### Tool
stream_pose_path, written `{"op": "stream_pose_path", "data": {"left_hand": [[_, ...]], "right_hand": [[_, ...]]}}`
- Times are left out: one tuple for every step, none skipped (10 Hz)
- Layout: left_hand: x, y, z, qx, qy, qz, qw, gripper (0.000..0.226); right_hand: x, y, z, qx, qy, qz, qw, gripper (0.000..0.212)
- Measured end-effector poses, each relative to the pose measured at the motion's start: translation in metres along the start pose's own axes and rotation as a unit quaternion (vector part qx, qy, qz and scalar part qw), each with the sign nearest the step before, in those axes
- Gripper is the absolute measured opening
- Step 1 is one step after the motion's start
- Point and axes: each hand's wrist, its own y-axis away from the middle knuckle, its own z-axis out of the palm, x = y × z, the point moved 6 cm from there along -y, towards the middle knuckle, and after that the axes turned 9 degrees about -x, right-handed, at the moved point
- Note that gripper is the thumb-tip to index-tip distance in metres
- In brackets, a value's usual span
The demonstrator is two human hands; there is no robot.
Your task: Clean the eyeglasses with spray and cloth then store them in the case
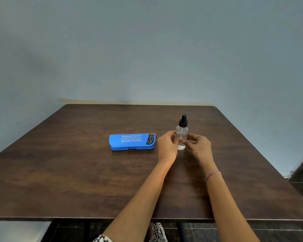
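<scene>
While the left hand (166,145) and right hand (198,145) pinch the upright bottle (182,135) from either side, a closed case (132,141) lies beside.

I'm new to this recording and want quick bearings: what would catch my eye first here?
The bright blue glasses case stands out, lying closed on the dark wooden table, left of centre. Just to its right stands a clear spray bottle with a black top, with the left hand and right hand curled round its sides. No glasses or cloth are in view.
</scene>
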Motion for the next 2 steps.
{"op": "stream_pose_path", "data": {"left_hand": [[-0.004,0.002,0.001,-0.013,-0.006,-0.006,1.0,0.045],[-0.006,0.006,-0.005,0.005,-0.021,-0.014,1.0,0.058]], "right_hand": [[-0.002,0.005,0.003,-0.001,0.024,0.0,1.0,0.049],[-0.006,0.015,-0.003,0.046,0.055,-0.005,0.997,0.054]]}}
